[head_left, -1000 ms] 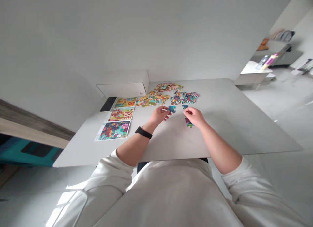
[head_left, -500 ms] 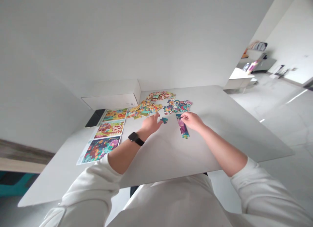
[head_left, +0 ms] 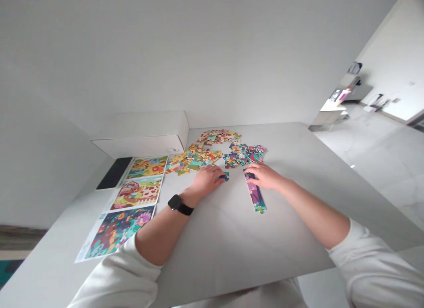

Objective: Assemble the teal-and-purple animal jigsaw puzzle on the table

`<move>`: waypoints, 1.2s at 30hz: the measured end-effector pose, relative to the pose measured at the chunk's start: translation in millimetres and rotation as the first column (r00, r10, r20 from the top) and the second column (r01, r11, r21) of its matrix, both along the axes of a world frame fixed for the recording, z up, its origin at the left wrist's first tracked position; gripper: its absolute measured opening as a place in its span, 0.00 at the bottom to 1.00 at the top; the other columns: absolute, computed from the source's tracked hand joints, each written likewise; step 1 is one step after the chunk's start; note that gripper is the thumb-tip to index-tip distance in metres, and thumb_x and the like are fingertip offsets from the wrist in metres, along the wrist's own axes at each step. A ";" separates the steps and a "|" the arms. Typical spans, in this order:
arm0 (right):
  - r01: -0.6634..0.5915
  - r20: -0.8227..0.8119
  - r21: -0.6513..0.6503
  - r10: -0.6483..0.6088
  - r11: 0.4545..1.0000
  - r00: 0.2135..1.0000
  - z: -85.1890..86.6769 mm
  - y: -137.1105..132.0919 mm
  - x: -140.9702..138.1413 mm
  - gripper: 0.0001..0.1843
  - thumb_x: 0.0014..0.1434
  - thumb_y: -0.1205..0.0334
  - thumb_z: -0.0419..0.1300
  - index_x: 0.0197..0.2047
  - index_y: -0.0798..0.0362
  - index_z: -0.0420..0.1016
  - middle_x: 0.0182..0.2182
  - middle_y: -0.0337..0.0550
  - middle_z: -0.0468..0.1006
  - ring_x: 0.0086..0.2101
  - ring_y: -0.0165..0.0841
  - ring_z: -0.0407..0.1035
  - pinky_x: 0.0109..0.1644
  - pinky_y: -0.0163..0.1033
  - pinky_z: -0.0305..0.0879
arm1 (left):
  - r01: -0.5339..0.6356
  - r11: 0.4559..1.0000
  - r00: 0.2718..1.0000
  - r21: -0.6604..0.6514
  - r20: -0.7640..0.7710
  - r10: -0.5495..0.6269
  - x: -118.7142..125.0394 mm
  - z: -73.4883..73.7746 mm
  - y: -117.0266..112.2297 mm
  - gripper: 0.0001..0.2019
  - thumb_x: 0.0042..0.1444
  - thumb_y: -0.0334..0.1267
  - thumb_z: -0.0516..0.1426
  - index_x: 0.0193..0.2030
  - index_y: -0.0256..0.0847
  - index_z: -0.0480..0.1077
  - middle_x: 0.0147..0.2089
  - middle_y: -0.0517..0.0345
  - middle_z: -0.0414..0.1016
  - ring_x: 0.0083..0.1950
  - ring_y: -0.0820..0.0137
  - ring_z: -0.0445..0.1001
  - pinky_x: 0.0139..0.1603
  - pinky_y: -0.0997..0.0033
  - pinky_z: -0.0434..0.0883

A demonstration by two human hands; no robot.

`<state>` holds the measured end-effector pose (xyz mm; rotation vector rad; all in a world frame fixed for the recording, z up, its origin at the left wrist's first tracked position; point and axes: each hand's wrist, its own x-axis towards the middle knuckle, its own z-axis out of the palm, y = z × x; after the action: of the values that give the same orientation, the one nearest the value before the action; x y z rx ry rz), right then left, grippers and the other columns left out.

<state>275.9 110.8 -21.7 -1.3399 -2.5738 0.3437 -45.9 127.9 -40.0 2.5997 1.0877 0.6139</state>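
Note:
My left hand (head_left: 207, 180), with a black smartwatch (head_left: 177, 204) on the wrist, rests on the white table (head_left: 232, 250). Its fingertips pinch a small teal jigsaw piece (head_left: 224, 176). My right hand (head_left: 265, 175) has its fingers on the top end of a long strip of joined purple jigsaw pieces (head_left: 255, 195). Just beyond my hands lie a yellow-orange heap of pieces (head_left: 194, 162) and a blue-teal heap (head_left: 243, 155). A third, looser heap (head_left: 218, 136) sits farther back.
Three printed picture sheets (head_left: 137, 192) lie in a row along the table's left side. Behind them stand a white box (head_left: 142, 138) and a black phone (head_left: 114, 173). The table's right edge drops to a pale floor (head_left: 374, 166).
The view has tilted, shifting the table lower in the picture. The teal piece has gone from raised in my left hand to down at table level, and the purple pieces now form one strip.

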 end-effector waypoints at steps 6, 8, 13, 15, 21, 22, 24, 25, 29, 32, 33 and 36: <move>-0.052 0.033 -0.002 0.052 0.999 0.998 1.3 3.7 2.5 0.18 0.63 0.59 0.73 0.56 0.46 0.86 0.57 0.51 0.84 0.58 0.50 0.77 0.69 0.57 0.68 | -0.107 0.994 0.992 0.019 -0.066 0.108 8.1 -3.2 -4.2 0.12 0.70 0.45 0.64 0.56 0.48 0.84 0.56 0.47 0.82 0.58 0.53 0.78 0.65 0.50 0.73; -0.065 0.030 -0.015 0.065 0.998 0.997 8.1 8.9 0.7 0.16 0.62 0.59 0.74 0.54 0.45 0.87 0.57 0.50 0.84 0.57 0.49 0.78 0.68 0.55 0.69 | -0.107 0.994 0.992 0.016 -0.064 0.108 8.4 -3.7 -5.5 0.13 0.70 0.45 0.63 0.57 0.49 0.84 0.57 0.47 0.82 0.59 0.53 0.78 0.65 0.50 0.73; 0.154 -0.084 -0.027 -0.156 0.988 0.984 30.0 43.2 0.3 0.10 0.64 0.58 0.71 0.49 0.43 0.87 0.48 0.45 0.88 0.50 0.44 0.81 0.59 0.46 0.72 | -0.115 0.993 0.990 0.006 0.078 0.114 4.4 -6.1 -5.3 0.14 0.72 0.44 0.61 0.60 0.48 0.81 0.57 0.47 0.82 0.58 0.54 0.80 0.65 0.50 0.73; 0.317 -0.102 -0.029 -0.318 0.948 0.943 35.7 64.6 3.6 0.10 0.63 0.59 0.71 0.49 0.43 0.88 0.44 0.43 0.89 0.46 0.42 0.81 0.54 0.43 0.73 | -0.150 0.989 0.977 -0.008 0.149 0.149 3.1 -7.1 -4.2 0.13 0.73 0.42 0.58 0.58 0.47 0.81 0.54 0.47 0.83 0.56 0.55 0.80 0.63 0.52 0.74; 0.502 -0.065 0.007 -0.500 0.865 0.864 37.1 120.5 4.7 0.08 0.60 0.56 0.72 0.42 0.46 0.89 0.40 0.47 0.89 0.46 0.46 0.81 0.50 0.44 0.72 | -0.240 0.967 0.943 -0.087 0.215 0.254 1.6 -7.1 -2.5 0.11 0.72 0.41 0.58 0.40 0.43 0.78 0.39 0.52 0.82 0.42 0.61 0.78 0.50 0.62 0.74; 0.506 -0.057 0.011 -0.504 0.863 0.862 36.0 127.1 1.8 0.08 0.60 0.56 0.72 0.42 0.46 0.89 0.40 0.48 0.89 0.46 0.46 0.81 0.50 0.44 0.72 | -0.260 0.961 0.938 -0.094 0.211 0.274 1.4 -6.1 -2.9 0.12 0.72 0.43 0.58 0.36 0.43 0.76 0.36 0.53 0.81 0.39 0.62 0.77 0.46 0.64 0.72; 0.533 0.004 0.011 -0.533 0.846 0.846 33.5 138.5 -6.2 0.11 0.58 0.54 0.73 0.43 0.48 0.89 0.41 0.51 0.89 0.47 0.47 0.81 0.49 0.44 0.72 | -0.290 0.951 0.931 -0.106 0.197 0.306 1.2 -3.2 -4.3 0.18 0.73 0.48 0.57 0.31 0.43 0.71 0.32 0.55 0.77 0.35 0.64 0.74 0.40 0.65 0.68; 0.554 0.060 0.006 -0.553 0.833 0.831 32.2 143.6 -10.9 0.13 0.58 0.52 0.74 0.43 0.49 0.89 0.42 0.52 0.89 0.47 0.47 0.82 0.49 0.44 0.72 | -0.296 0.948 0.931 -0.115 0.189 0.313 1.1 -1.4 -5.3 0.21 0.74 0.49 0.56 0.29 0.44 0.69 0.30 0.55 0.76 0.33 0.65 0.72 0.38 0.66 0.66; 0.607 0.282 -0.056 -0.570 0.793 0.771 26.9 160.9 -27.8 0.20 0.52 0.46 0.78 0.42 0.51 0.89 0.45 0.61 0.88 0.46 0.50 0.82 0.50 0.47 0.74 | -0.298 0.942 0.926 -0.152 0.195 0.324 1.3 4.5 -8.4 0.19 0.75 0.49 0.52 0.33 0.44 0.72 0.30 0.56 0.76 0.33 0.66 0.72 0.37 0.67 0.64; 0.599 0.298 -0.080 -0.554 0.797 0.777 22.8 169.6 -34.7 0.19 0.49 0.51 0.80 0.42 0.51 0.89 0.46 0.62 0.88 0.47 0.52 0.82 0.51 0.49 0.75 | -0.279 0.949 0.924 -0.145 0.227 0.306 2.0 3.5 -8.0 0.09 0.71 0.42 0.56 0.43 0.46 0.77 0.35 0.56 0.80 0.36 0.65 0.76 0.41 0.66 0.69; 0.593 0.290 -0.092 -0.549 0.800 0.784 21.5 171.8 -35.9 0.18 0.49 0.54 0.80 0.42 0.51 0.89 0.46 0.61 0.88 0.47 0.52 0.82 0.51 0.50 0.75 | -0.268 0.953 0.926 -0.143 0.236 0.296 2.3 2.3 -7.3 0.07 0.70 0.40 0.57 0.46 0.46 0.78 0.37 0.55 0.81 0.37 0.64 0.77 0.43 0.66 0.71; 0.549 0.249 -0.151 -0.505 0.822 0.826 17.3 177.7 -37.1 0.13 0.47 0.63 0.79 0.38 0.48 0.89 0.44 0.53 0.89 0.46 0.49 0.82 0.52 0.48 0.75 | -0.256 0.957 0.926 -0.138 0.248 0.283 3.1 -2.4 -5.0 0.09 0.69 0.38 0.58 0.51 0.46 0.78 0.41 0.54 0.83 0.41 0.62 0.79 0.48 0.63 0.74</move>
<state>238.9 288.4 -4.4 -2.1970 -2.2084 0.4099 -42.8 122.9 -42.4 2.2166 1.3558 0.9113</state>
